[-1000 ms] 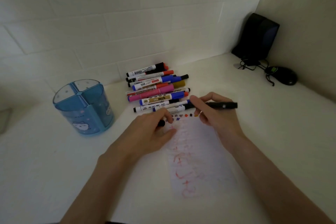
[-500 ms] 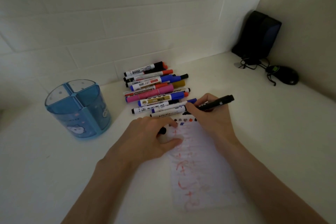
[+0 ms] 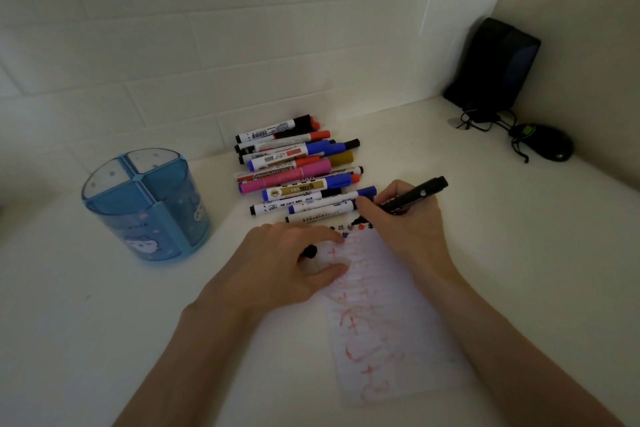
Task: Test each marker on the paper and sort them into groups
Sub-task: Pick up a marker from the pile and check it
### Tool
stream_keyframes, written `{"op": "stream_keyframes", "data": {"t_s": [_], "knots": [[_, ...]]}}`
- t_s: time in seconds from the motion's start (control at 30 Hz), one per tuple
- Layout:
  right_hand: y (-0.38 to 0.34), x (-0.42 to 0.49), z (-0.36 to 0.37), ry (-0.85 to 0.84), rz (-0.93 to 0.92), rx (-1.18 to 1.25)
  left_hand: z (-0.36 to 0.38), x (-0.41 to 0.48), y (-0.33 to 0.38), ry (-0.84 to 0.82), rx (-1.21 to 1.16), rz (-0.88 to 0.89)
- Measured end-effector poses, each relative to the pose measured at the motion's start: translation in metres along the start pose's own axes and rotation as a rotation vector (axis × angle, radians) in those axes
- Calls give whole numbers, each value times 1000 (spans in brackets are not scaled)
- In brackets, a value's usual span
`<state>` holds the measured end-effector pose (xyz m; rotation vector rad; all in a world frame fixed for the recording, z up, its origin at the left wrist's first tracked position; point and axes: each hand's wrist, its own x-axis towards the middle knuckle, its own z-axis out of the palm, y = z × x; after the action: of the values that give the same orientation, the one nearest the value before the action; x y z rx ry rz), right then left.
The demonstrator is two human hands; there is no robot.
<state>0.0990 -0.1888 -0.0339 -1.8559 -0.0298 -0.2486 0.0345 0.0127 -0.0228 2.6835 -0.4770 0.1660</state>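
Note:
A lined paper (image 3: 388,329) with red scribbles and a row of small coloured marks along its top edge lies on the white counter. My right hand (image 3: 405,229) grips a black marker (image 3: 415,197), its tip down at the paper's top edge. My left hand (image 3: 287,267) presses the paper's left top corner and holds a black cap (image 3: 310,251) in its curled fingers. Just behind the paper lies a pile of markers (image 3: 298,170) in black, blue, red, pink and gold.
A blue divided pen holder (image 3: 145,204) stands at the left. A black pouch (image 3: 495,66) leans in the far right corner, with a black mouse (image 3: 543,146) and its cord beside it. The tiled wall runs close behind the markers.
My right hand tilted the black marker from lying flat to tip-down and brought it onto the paper's top edge. My left hand stayed on the paper with the cap.

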Motion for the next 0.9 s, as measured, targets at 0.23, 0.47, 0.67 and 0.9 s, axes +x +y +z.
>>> {"op": "stream_keyframes", "data": {"t_s": [0.23, 0.47, 0.67, 0.9], "knots": [[4, 1, 0, -25, -8, -64, 0, 0, -1, -17, 7, 26], [6, 0, 0, -46, -35, -72, 1, 1, -1, -28, 11, 12], [6, 0, -1, -39, -60, -62, 2, 1, -2, -41, 19, 9], [4, -2, -1, -80, -75, -76, 2, 0, -3, -35, 19, 17]]}}
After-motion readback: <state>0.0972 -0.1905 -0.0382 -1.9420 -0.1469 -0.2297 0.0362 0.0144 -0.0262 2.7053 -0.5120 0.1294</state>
